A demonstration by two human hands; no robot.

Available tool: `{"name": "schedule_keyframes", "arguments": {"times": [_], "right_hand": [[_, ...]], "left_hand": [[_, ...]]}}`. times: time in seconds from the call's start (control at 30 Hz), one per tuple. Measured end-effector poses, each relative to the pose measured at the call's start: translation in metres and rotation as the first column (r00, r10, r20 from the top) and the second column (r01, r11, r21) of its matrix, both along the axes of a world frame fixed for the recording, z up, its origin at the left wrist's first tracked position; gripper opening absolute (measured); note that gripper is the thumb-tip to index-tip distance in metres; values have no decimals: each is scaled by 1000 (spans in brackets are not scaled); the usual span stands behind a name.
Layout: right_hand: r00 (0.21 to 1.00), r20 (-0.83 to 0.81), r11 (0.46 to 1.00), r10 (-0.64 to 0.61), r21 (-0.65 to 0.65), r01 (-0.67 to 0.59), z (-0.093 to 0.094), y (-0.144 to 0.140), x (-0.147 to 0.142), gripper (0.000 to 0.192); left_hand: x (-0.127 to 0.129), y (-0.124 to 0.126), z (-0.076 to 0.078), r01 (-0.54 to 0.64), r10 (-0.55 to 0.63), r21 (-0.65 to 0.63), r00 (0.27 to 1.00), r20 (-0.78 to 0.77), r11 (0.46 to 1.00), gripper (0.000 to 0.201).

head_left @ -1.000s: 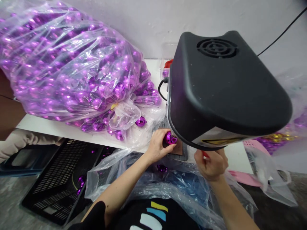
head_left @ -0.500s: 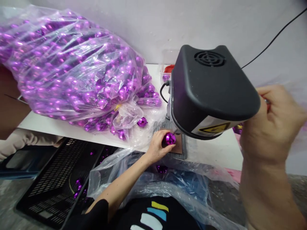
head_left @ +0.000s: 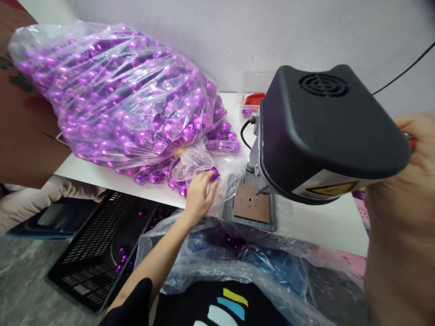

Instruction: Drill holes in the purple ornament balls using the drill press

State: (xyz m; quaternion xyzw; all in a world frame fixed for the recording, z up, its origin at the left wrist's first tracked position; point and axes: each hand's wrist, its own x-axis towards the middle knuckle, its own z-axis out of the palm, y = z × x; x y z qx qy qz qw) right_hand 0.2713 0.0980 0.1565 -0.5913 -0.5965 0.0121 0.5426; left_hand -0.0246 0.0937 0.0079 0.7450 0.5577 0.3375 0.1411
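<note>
My left hand reaches over the table, thumb apart from the fingers. Its fingertips are at a shiny purple faceted ball; I cannot tell whether they touch it. My right hand, partly cut off by the frame edge, is closed around the handle of a black bench drill press; a bit of red shows at its grip. Below the drill head, a brown board with a small hole lies bare on the grey machine base.
A big clear bag of purple balls fills the table's left. Clear plastic sheeting with a ball inside covers my lap. A black crate stands lower left, a cardboard box far left, and a clear container behind.
My left hand has moved left from the board to the loose ball by the bag. The ball it held on the board is gone from there. My right hand stays on the handle.
</note>
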Motion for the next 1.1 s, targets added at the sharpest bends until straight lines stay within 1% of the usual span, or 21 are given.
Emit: {"name": "schedule_keyframes", "arguments": {"times": [0.03, 0.07, 0.13, 0.17, 0.2, 0.23, 0.27, 0.3, 0.33, 0.37, 0.4, 0.43, 0.47, 0.5, 0.53, 0.7, 0.8, 0.87, 0.97, 1.03, 1.1], "right_hand": [[999, -31, 1000, 7, -18, -7, 1, 0, 0, 29], [998, -60, 999, 11, -31, -13, 2, 0, -1, 30], [997, -81, 999, 15, -48, -19, 4, -1, -1, 30], [997, -77, 999, 15, -51, -19, 5, -1, -2, 30], [997, -71, 998, 15, -55, -19, 5, -1, -2, 30], [998, -67, 998, 15, -57, -19, 6, -1, -2, 30], [998, -68, 998, 20, -55, -24, 6, -1, -2, 29], [997, -73, 998, 27, -49, -31, 5, -1, -2, 29], [996, -80, 998, 34, -41, -37, 5, -1, -3, 28], [996, -86, 998, 40, -35, -43, 5, -1, -3, 28], [995, -92, 999, 45, -26, -48, 4, 0, -3, 27], [994, -96, 999, 48, -19, -50, 4, 0, -3, 28], [995, -94, 999, 45, -17, -47, 4, 0, -3, 28], [995, -89, 999, 39, -20, -41, 4, 0, -3, 29], [996, -84, 999, 34, -24, -36, 4, 0, -4, 30], [997, -72, 999, 20, -41, -23, 7, 0, -5, 38], [998, -66, 999, 9, -41, -12, 8, 0, -4, 43], [997, -72, 999, 15, -30, -17, 8, 0, -4, 42], [996, -78, 999, 33, -5, -33, 6, 1, -3, 37], [996, -78, 999, 39, 4, -39, 5, 1, -3, 33], [996, -82, 999, 45, -1, -46, 4, 2, -3, 30]], "left_hand": [[0, 18, -2, -101, 98, -17, 988, -119, 995, 31], [1, 32, -4, -159, 142, -56, 962, -233, 986, 30], [2, 47, -9, -193, 133, -135, 922, -363, 972, 29], [3, 48, -10, -174, 110, -157, 930, -351, 972, 29], [4, 44, -11, -140, 90, -160, 955, -283, 977, 32], [5, 37, -11, -96, 70, -153, 984, -162, 984, 38], [6, 28, -10, -46, 47, -152, 999, -1, 987, 44], [8, 18, -9, 16, 15, -173, 984, 179, 985, 50], [10, 9, -8, 99, -14, -222, 935, 354, 970, 53], [14, 0, -8, 203, -32, -286, 861, 508, 937, 54], [18, -6, -8, 314, -34, -342, 778, 627, 886, 54], [23, -10, -9, 408, -24, -379, 706, 708, 831, 55], [29, -13, -11, 473, -16, -396, 658, 753, 787, 56], [35, -13, -13, 503, -17, -401, 639, 769, 766, 56], [40, -12, -16, 501, -28, -396, 646, 763, 770, 55], [58, -5, -34, 403, -160, -303, 789, 593, 863, 41], [63, -7, -42, 361, -213, -211, 833, 510, 908, 42], [65, -8, -44, 338, -246, -132, 856, 455, 932, 43], [68, -8, -42, 327, -300, -18, 887, 352, 945, 40], [70, -6, -40, 320, -313, 25, 905, 289, 947, 36], [74, -4, -40, 302, -301, 31, 922, 243, 953, 36]]}}
